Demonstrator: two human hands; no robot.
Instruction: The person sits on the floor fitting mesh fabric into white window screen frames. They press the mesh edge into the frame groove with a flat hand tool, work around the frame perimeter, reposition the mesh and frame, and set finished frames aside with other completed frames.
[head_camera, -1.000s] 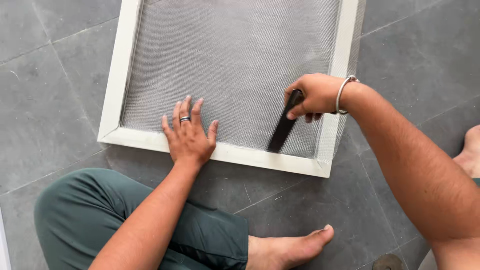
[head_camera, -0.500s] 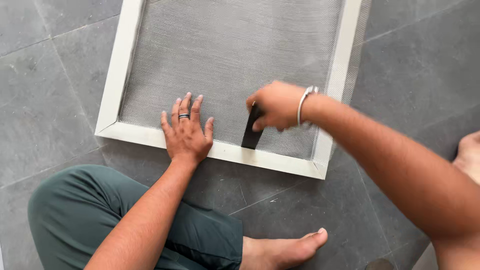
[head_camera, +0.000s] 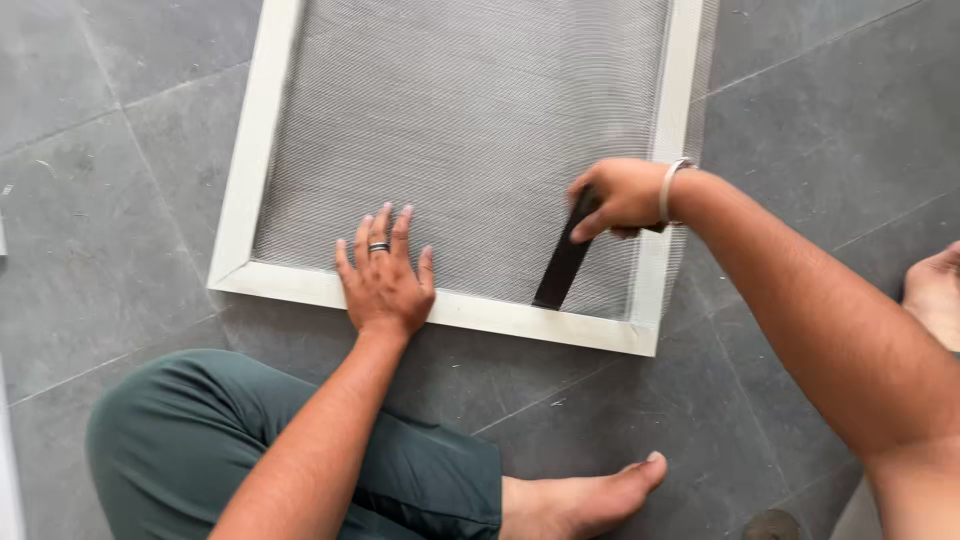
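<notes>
Mesh frame (head_camera: 245, 190) under flat left hand (head_camera: 385, 285) (fingers spread); right hand (head_camera: 620, 195) grips black strip (head_camera: 562, 265).

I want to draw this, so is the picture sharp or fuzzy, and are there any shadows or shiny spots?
In the head view, the light is soft and even, with no glare; the mesh weave shows sharply; the left hand is crisp and casts only a faint shadow; the right hand holding the dark flat tool looks a little soft; the grey floor tiles are matte.
</notes>
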